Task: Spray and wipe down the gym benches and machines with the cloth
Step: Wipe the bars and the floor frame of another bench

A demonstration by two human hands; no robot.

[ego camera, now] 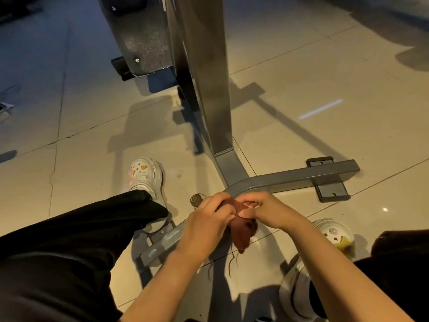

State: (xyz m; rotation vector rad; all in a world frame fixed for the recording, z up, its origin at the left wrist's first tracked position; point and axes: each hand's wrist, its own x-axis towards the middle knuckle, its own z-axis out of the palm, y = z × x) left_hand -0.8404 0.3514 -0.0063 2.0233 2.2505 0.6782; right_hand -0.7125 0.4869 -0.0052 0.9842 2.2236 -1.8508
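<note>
Both bare forearms reach down; left hand (204,223) and right hand (267,211) both closed on a bunched reddish-brown cloth (241,225), frayed threads dangling. Cloth held just above the grey machine base bar (290,180) on tiled floor (313,77). White clog (145,176) beside it.

Cloth (241,226): soft reddish-brown fabric, matt, frayed with loose threads trailing. Machine frame (290,177): grey painted metal tube, smooth satin finish; upright post (206,77) of brushed-looking metal; side panel (144,40) dark, coarse-grained, matt. Floor tiles (301,66): beige, polished and glossy; clogs (146,175) of smooth white moulded plastic.
</note>
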